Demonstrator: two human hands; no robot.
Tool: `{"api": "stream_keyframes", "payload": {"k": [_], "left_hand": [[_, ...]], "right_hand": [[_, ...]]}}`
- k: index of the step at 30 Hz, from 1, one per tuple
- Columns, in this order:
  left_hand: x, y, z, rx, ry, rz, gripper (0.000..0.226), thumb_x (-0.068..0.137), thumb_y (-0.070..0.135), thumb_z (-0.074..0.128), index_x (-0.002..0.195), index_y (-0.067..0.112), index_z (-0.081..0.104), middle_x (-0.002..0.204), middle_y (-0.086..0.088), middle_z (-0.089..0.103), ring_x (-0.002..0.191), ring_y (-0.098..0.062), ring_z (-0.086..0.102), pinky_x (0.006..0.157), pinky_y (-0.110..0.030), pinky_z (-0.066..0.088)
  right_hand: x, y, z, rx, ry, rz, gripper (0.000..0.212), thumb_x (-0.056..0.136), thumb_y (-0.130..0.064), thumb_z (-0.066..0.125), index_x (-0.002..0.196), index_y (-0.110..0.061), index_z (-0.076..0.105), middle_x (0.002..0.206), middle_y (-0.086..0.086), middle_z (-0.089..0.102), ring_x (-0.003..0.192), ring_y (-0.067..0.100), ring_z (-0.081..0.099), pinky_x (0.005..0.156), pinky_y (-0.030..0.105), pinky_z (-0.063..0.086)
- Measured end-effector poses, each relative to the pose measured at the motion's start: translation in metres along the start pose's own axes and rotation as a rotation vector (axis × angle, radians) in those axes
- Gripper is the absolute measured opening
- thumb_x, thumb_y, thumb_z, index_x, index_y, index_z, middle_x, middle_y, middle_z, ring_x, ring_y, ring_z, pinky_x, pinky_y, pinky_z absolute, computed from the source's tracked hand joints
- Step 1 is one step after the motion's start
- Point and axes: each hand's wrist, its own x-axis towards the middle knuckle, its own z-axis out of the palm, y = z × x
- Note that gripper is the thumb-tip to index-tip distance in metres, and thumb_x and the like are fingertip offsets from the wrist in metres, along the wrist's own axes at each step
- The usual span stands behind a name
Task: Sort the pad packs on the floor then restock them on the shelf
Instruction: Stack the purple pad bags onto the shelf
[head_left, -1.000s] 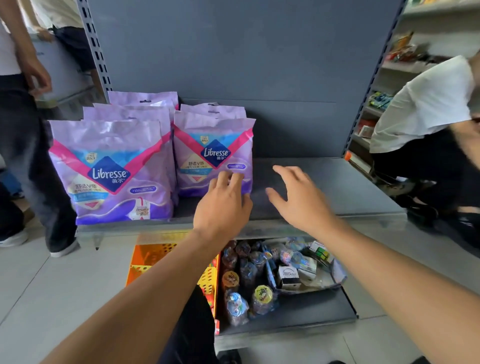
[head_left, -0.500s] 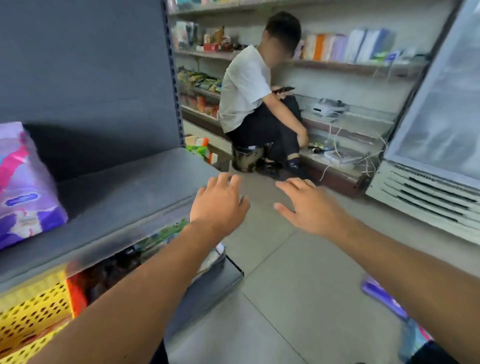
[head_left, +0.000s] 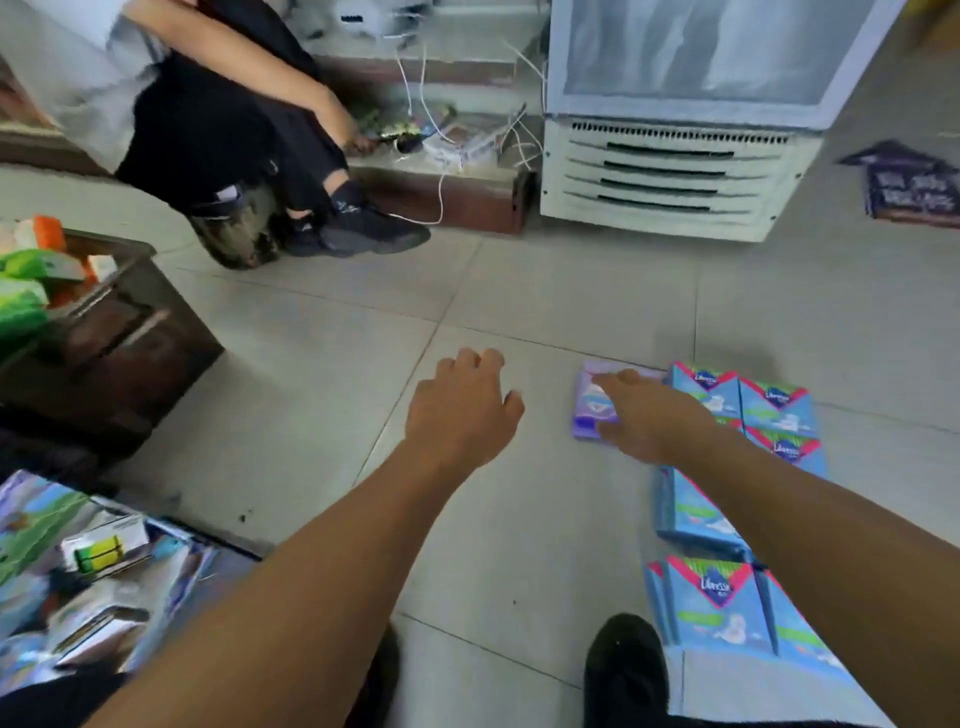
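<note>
At the far left a low dark shelf (head_left: 130, 332) carries green and orange packets, and below it, at the bottom left, a jumble of small goods lies blurred. A seated person (head_left: 218, 119) fills the upper left, feet on the tiled floor (head_left: 322, 374). Moving right, the left hand (head_left: 462, 410) hangs over bare tile with its fingers loosely curled, holding nothing. The right hand (head_left: 649, 415) is stretched out flat, fingers straight, over a purple pad pack (head_left: 589, 405) lying flat on the floor; whether the palm touches it I cannot tell. Just beside that pack, to the right, the blue pad packs (head_left: 774, 415) sit in rows, with more of them (head_left: 711, 603) nearer the person's dark shoe (head_left: 623, 670). A white cooler (head_left: 670, 171) stands behind, and a dark box (head_left: 909, 182) lies at the far right. The likely step is picking up the lone purple pack — the odd one among the blue. The risks look small but real: a flat, slick wrapper may slide on the tile rather than lift if the fingers do not get under an edge, and the reaching forearm crosses above the blue rows, so a careless sweep could knock them out of order — undoing the sorting.
</note>
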Motion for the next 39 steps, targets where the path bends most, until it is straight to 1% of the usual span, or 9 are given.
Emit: {"api": "stream_keyframes", "payload": {"k": [7,14,19,23,26,29,32,37,39], "left_hand": [[0.108,-0.025,0.145,-0.01,-0.214,0.041,0.046,0.099,0.044,0.04,0.138,0.021,0.04,0.135,-0.004,0.047,0.12,-0.025,0.046,0.091,-0.04,0.043],[0.162,-0.038,0.265,-0.123,-0.291,0.002,0.045,0.098,0.043,0.042,0.137,0.02,0.04,0.133,-0.005,0.048,0.122,-0.025,0.045,0.091,-0.041,0.046],[0.159,-0.043,0.291,-0.182,-0.346,-0.025,0.047,0.098,0.044,0.042,0.139,0.021,0.038,0.134,-0.004,0.047,0.123,-0.024,0.044,0.091,-0.041,0.046],[0.152,-0.051,0.265,-0.344,-0.363,-0.169,0.047,0.098,0.048,0.041,0.136,0.02,0.044,0.134,-0.005,0.05,0.119,-0.024,0.051,0.092,-0.035,0.045],[0.142,-0.057,0.213,-0.661,-0.398,-0.416,0.053,0.095,0.059,0.039,0.12,0.016,0.057,0.122,-0.005,0.062,0.107,-0.023,0.059,0.085,-0.032,0.046],[0.113,-0.065,0.141,-1.116,-0.398,-0.602,0.059,0.087,0.07,0.045,0.111,0.019,0.062,0.105,-0.001,0.072,0.094,-0.02,0.069,0.076,-0.033,0.054],[0.055,-0.077,0.06,-1.38,-0.261,-0.572,0.039,0.089,0.053,0.06,0.112,0.022,0.062,0.101,0.001,0.074,0.086,-0.014,0.071,0.068,-0.027,0.055],[-0.049,-0.099,-0.047,-1.552,0.069,-0.416,0.029,0.09,0.022,0.068,0.117,0.014,0.061,0.108,-0.008,0.073,0.085,-0.019,0.072,0.061,-0.028,0.056],[-0.087,-0.113,-0.076,-1.555,0.187,-0.374,0.029,0.089,0.012,0.068,0.116,0.01,0.06,0.106,-0.01,0.073,0.086,-0.023,0.073,0.067,-0.033,0.059]], "right_hand": [[0.108,0.053,0.121,-0.005,-0.16,0.16,0.068,0.093,-0.034,0.056,0.15,-0.022,0.021,0.147,0.009,0.035,0.129,0.032,0.045,0.091,0.044,0.047],[0.184,0.098,0.225,-0.188,-0.035,0.276,0.088,0.094,-0.033,0.052,0.154,-0.024,-0.013,0.161,0.011,-0.02,0.148,0.038,-0.009,0.115,0.052,0.02],[0.195,0.102,0.242,-0.317,0.065,0.277,0.07,0.097,-0.01,0.046,0.156,-0.015,0.008,0.162,0.017,0.01,0.145,0.044,0.018,0.101,0.053,0.04],[0.186,0.077,0.22,-0.355,0.203,0.058,0.069,0.068,-0.004,0.078,0.133,-0.007,0.057,0.131,0.018,0.06,0.107,0.042,0.065,0.058,0.042,0.056],[0.162,0.036,0.183,-0.343,0.399,-0.237,0.053,0.078,-0.008,0.061,0.131,-0.012,0.061,0.13,0.013,0.063,0.104,0.035,0.068,0.048,0.035,0.053],[0.128,-0.014,0.123,-0.336,0.608,-0.412,0.051,0.092,-0.006,0.03,0.132,-0.014,0.06,0.133,0.011,0.061,0.107,0.032,0.067,0.051,0.033,0.053],[0.077,-0.068,0.05,-0.345,0.786,-0.528,0.061,0.098,-0.004,0.012,0.13,-0.017,0.063,0.131,0.006,0.063,0.106,0.028,0.068,0.055,0.03,0.053],[-0.015,-0.157,-0.043,-0.342,0.809,-0.703,0.048,0.082,-0.016,0.062,0.13,-0.015,0.062,0.131,0.006,0.063,0.107,0.027,0.067,0.065,0.033,0.059],[-0.051,-0.186,-0.071,-0.312,0.728,-0.765,0.049,0.086,-0.037,0.055,0.131,-0.017,0.061,0.134,0.005,0.061,0.111,0.026,0.065,0.078,0.035,0.057]]}}
